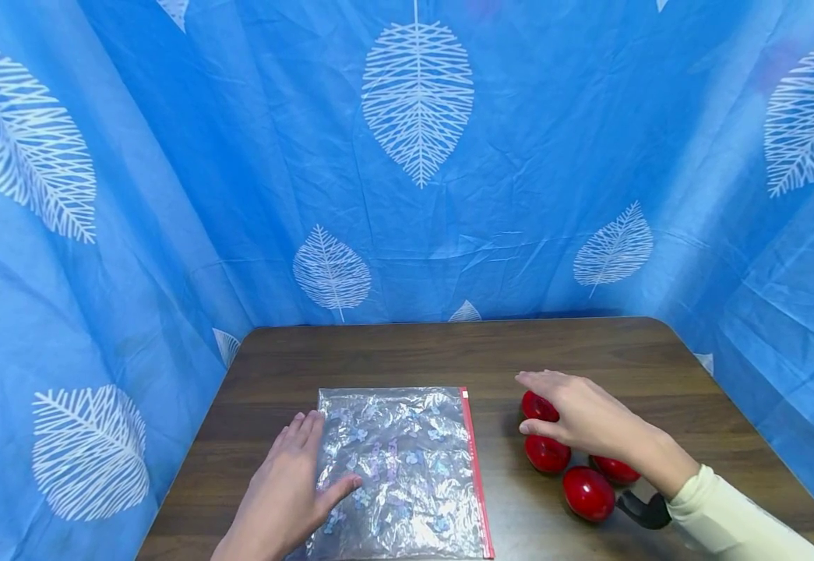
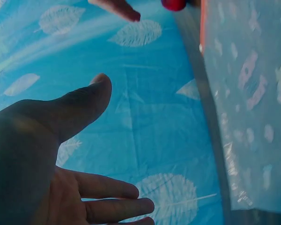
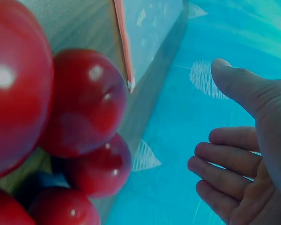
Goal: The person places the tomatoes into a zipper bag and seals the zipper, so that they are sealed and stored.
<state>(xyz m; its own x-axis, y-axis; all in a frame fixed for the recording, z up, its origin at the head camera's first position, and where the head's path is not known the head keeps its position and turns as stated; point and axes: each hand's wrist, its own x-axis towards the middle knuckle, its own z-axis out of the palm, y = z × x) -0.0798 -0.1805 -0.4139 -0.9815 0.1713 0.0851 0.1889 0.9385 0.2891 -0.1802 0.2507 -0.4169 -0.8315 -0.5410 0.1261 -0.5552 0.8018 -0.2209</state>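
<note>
A clear zip bag (image 1: pixel 399 467) with a red zip edge and small pastel prints lies flat on the table. My left hand (image 1: pixel 283 479) is at the bag's left edge, thumb spread over it; the head view does not settle whether they touch. In the left wrist view, the left hand (image 2: pixel 42 140) shows its fingers extended, holding nothing. To the right of the bag sit several glossy red round fruits (image 1: pixel 589 493), their exact kind unclear. Over them hovers my right hand (image 1: pixel 585 413), partly hiding them. In the right wrist view, the right hand (image 3: pixel 271 140) is empty beside the red fruits (image 3: pixel 86 103).
Everything lies on a dark wood-grain table (image 1: pixel 407 351) with rounded back corners. A blue cloth (image 1: pixel 519 195) with white leaf prints hangs behind it and along both sides. A black curved piece (image 1: pixel 645 510) is by the right wrist.
</note>
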